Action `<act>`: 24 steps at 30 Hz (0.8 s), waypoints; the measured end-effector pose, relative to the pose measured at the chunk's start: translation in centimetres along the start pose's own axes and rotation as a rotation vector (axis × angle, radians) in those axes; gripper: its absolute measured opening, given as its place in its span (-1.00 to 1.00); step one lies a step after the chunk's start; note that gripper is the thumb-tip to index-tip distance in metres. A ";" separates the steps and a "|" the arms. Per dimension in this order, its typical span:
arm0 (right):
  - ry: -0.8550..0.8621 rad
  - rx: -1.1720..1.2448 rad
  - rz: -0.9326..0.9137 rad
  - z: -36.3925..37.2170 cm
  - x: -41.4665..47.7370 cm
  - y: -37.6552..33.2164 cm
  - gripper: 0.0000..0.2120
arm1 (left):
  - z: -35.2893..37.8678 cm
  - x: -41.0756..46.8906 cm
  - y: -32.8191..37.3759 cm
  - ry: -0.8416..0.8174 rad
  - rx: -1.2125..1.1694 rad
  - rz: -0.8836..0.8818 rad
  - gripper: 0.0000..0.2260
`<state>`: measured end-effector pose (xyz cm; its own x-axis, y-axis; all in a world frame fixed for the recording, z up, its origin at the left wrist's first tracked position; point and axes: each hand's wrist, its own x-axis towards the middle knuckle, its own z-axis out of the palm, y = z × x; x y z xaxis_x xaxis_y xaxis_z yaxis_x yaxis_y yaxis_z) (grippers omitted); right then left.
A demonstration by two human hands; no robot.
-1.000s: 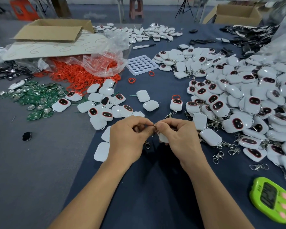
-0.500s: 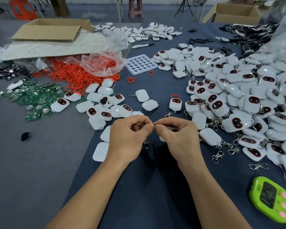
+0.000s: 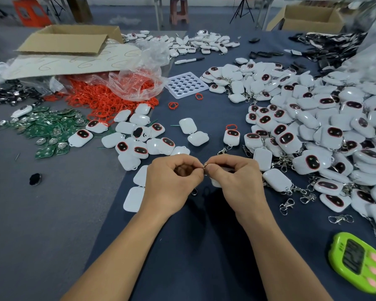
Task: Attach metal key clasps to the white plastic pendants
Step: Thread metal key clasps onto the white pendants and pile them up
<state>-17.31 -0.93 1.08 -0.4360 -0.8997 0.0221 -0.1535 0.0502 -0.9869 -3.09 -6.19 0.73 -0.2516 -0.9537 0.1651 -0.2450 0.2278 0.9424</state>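
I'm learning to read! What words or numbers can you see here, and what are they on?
"6", hand-drawn several times on the pale cardboard sheet; they may be just loops.
Green timer: screen and side marks too blurred to read.
Marker pen: any print too small to read.
No other text is readable.

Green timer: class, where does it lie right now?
Head view: the timer lies near right on the dark cloth, nearer the camera than the pendant pile and loose clasps.
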 end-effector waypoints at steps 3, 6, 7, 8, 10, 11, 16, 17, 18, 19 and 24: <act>-0.053 -0.001 -0.001 -0.1 0.1 0.1 -0.82 | -0.1 0.0 0.0 -0.042 -0.021 -0.003 -0.87; -0.112 0.011 0.006 -0.4 0.1 0.1 -0.87 | -0.4 0.0 0.0 -0.082 -0.029 0.003 -0.89; -0.145 0.009 0.003 -0.6 0.2 0.0 -0.86 | -0.5 0.0 0.0 -0.098 -0.025 0.004 -0.90; -0.186 0.010 -0.002 -0.9 0.3 0.0 -0.84 | -0.5 -0.1 0.0 -0.117 -0.023 0.003 -0.92; -0.263 0.021 -0.006 -1.4 0.4 0.0 -0.83 | -0.7 -0.3 0.0 -0.159 -0.027 -0.001 -0.93; -0.288 0.022 -0.001 -1.6 0.4 0.0 -0.83 | -0.9 -0.3 0.0 -0.177 -0.027 -0.003 -0.93; -0.340 -0.022 0.005 -2.0 0.6 0.2 -0.87 | -1.0 -0.4 0.1 -0.214 -0.009 0.008 -0.88; -0.344 -0.030 0.006 -2.0 0.6 0.2 -0.88 | -0.9 -0.5 0.1 -0.207 -0.006 0.009 -0.89; -0.345 -0.039 0.004 -2.0 0.6 0.2 -0.88 | -0.8 -0.5 0.1 -0.199 -0.005 0.004 -0.90; -0.342 -0.046 0.000 -1.9 0.6 0.1 -0.87 | -0.6 -0.6 0.1 -0.190 -0.005 -0.002 -0.92; -0.247 -0.026 0.008 -1.6 0.5 0.2 -0.90 | -0.2 -0.4 0.0 -0.025 0.013 -0.034 -0.91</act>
<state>-18.91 -0.65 1.15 -0.2080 -0.9777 -0.0284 -0.1748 0.0657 -0.9824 -2.77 -5.88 0.74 -0.2664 -0.9557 0.1251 -0.2658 0.1976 0.9435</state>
